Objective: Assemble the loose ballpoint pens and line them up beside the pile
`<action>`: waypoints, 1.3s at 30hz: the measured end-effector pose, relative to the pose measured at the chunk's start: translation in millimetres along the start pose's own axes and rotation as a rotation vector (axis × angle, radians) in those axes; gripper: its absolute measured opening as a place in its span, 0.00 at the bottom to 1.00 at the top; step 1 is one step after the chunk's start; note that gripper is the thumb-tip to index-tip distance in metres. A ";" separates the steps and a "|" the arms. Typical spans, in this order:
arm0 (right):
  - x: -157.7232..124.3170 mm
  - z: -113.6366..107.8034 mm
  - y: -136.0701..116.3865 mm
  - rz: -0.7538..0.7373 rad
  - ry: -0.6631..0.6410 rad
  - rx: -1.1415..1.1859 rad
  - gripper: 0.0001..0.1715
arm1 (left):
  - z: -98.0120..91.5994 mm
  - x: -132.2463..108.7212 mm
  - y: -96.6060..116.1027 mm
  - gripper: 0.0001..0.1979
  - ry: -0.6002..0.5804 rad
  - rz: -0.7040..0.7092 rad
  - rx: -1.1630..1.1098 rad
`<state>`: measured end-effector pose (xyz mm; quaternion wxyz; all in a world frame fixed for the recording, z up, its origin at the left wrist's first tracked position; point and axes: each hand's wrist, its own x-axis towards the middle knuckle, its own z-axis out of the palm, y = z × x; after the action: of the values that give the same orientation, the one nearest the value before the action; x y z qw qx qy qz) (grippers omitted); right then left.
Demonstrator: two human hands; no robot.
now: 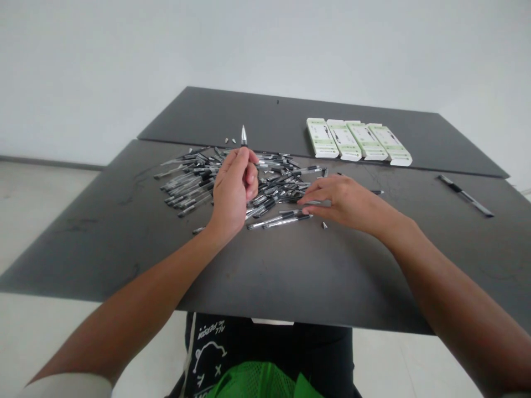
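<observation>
We hold a pen (244,136) tip-up in our closed left hand (232,188), over the pile of pens (185,189). Our right hand (346,202) is at the pile's right side, fingers slightly parted; whether they pinch anything, we cannot tell. A careless sweep nearer could knock away the loose silver cone (324,225).

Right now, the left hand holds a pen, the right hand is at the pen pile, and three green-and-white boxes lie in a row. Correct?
No: the head view shows four green-and-white boxes, not three. The left hand does hold a pen, and the right hand is at the pen pile.
</observation>
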<state>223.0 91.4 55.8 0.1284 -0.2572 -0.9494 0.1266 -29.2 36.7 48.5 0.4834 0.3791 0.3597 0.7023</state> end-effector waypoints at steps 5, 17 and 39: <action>33.6 7.7 -19.4 -0.044 -0.106 0.020 0.12 | -5.8 11.5 5.6 0.21 0.071 0.048 -0.050; 52.8 29.7 -31.2 0.011 -0.099 -0.006 0.11 | -17.1 25.4 15.3 0.14 0.153 0.092 -0.062; 58.7 41.4 -33.4 -0.023 -0.093 0.015 0.10 | -18.0 28.5 12.2 0.25 0.123 0.068 -0.032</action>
<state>146.0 86.8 37.8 0.0875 -0.2390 -0.9563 0.1442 -57.0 58.0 56.3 0.4422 0.3393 0.3646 0.7459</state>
